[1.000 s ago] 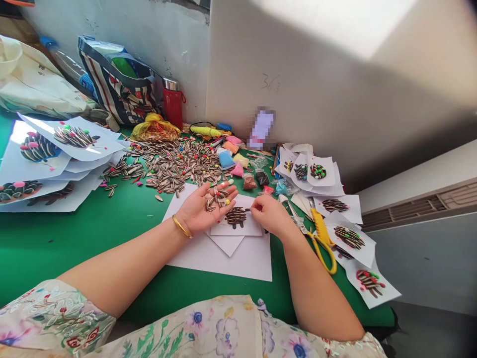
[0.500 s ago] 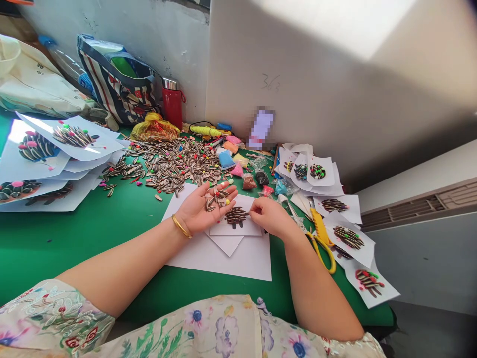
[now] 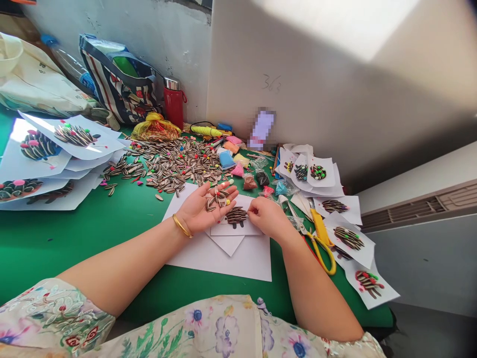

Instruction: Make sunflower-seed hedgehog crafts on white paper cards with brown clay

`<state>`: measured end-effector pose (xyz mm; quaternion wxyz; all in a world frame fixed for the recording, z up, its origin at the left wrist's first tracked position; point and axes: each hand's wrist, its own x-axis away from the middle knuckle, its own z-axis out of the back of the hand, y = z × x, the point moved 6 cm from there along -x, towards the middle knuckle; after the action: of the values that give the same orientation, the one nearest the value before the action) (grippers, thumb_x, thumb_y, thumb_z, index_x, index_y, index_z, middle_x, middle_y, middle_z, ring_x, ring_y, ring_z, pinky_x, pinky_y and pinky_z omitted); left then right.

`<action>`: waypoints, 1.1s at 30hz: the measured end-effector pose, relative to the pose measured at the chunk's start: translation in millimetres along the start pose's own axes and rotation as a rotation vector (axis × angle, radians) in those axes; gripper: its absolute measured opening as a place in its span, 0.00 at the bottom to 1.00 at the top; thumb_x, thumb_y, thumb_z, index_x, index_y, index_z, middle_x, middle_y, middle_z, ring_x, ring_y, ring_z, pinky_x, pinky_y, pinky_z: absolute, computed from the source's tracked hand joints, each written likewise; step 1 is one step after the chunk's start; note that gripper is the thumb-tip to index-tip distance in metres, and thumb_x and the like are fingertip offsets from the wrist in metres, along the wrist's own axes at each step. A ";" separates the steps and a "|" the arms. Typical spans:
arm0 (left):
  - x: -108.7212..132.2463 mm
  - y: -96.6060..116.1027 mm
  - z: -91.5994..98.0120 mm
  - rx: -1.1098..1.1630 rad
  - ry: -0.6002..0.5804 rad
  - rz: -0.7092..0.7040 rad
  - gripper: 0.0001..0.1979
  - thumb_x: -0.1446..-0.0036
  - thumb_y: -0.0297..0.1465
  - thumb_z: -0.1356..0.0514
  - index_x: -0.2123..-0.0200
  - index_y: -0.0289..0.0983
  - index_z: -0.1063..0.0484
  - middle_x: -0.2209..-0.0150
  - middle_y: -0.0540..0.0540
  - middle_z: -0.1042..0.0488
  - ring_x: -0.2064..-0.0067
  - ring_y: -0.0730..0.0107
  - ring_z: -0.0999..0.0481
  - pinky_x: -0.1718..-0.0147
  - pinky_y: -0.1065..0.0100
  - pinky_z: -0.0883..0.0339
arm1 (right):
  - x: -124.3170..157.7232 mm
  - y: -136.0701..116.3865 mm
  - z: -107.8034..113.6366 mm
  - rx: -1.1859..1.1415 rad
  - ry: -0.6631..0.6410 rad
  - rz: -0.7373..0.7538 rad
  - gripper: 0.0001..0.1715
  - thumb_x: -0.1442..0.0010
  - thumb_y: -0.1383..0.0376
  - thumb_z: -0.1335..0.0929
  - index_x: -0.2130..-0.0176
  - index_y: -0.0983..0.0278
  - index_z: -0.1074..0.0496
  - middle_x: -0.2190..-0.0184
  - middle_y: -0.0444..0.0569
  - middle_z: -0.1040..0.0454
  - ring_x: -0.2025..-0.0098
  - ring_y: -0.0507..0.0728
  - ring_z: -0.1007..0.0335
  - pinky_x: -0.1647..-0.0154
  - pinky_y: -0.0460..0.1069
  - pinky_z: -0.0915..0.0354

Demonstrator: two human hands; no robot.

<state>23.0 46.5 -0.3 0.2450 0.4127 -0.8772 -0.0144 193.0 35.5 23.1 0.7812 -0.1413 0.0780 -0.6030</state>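
Note:
My left hand [image 3: 204,206] lies palm up, fingers stretched out, and carries several striped sunflower seeds [image 3: 212,203] with small coloured bits among them. Just right of it, a hedgehog figure [image 3: 236,215] made of seeds on a dark base with short legs lies on a small white card [image 3: 223,230]. My right hand [image 3: 268,216] is pinched at the figure's right edge; what sits between its fingertips is too small to make out. Beneath the card are more white sheets [image 3: 242,266].
A wide heap of seeds [image 3: 179,161] covers the table's back, beside bags of coloured clay [image 3: 226,160]. Finished cards stand in piles at left [image 3: 74,164] and right [image 3: 348,233]. Yellow-handled scissors [image 3: 324,253] lie by my right forearm. A red flask [image 3: 173,104] stands behind.
My right hand has shifted very slightly left and up at the figure's right edge. The left hand and its seeds stay nearly still.

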 end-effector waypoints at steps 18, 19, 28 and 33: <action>-0.3 -1.2 0.2 0.002 -0.014 0.001 0.24 0.30 0.39 0.55 0.40 0.31 0.34 0.50 0.32 0.23 0.47 0.54 0.22 0.54 0.57 0.24 | -2.3 -5.5 -3.9 0.118 -0.001 0.040 0.08 0.41 0.69 0.35 0.71 0.62 0.28 0.69 0.47 0.28 0.65 0.54 0.34 0.68 0.48 0.47; -0.3 -1.3 0.2 0.002 -0.014 0.001 0.24 0.30 0.39 0.55 0.40 0.31 0.34 0.50 0.32 0.23 0.47 0.54 0.22 0.55 0.57 0.24 | -2.2 -4.9 -3.6 0.114 -0.001 0.038 0.09 0.41 0.69 0.35 0.71 0.62 0.27 0.69 0.47 0.27 0.65 0.54 0.33 0.68 0.48 0.47; 0.1 -4.1 1.5 -0.007 -0.019 0.032 0.24 0.30 0.40 0.54 0.40 0.32 0.33 0.47 0.32 0.25 0.45 0.53 0.24 0.51 0.54 0.26 | 7.3 -6.9 19.7 -0.030 0.230 0.069 0.11 0.38 0.66 0.33 0.72 0.61 0.24 0.71 0.46 0.27 0.66 0.55 0.32 0.66 0.49 0.42; 1.0 -8.0 1.5 -0.008 -0.044 0.041 0.25 0.30 0.40 0.53 0.38 0.32 0.35 0.46 0.32 0.26 0.46 0.53 0.24 0.49 0.53 0.27 | 15.8 -31.1 28.6 -0.173 0.436 0.282 0.10 0.36 0.66 0.34 0.64 0.61 0.22 0.68 0.48 0.26 0.63 0.56 0.31 0.61 0.51 0.36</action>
<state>27.5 40.2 -3.0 0.2275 0.3932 -0.8906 -0.0217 176.9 16.6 60.7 0.8073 -0.0621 0.3142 -0.4957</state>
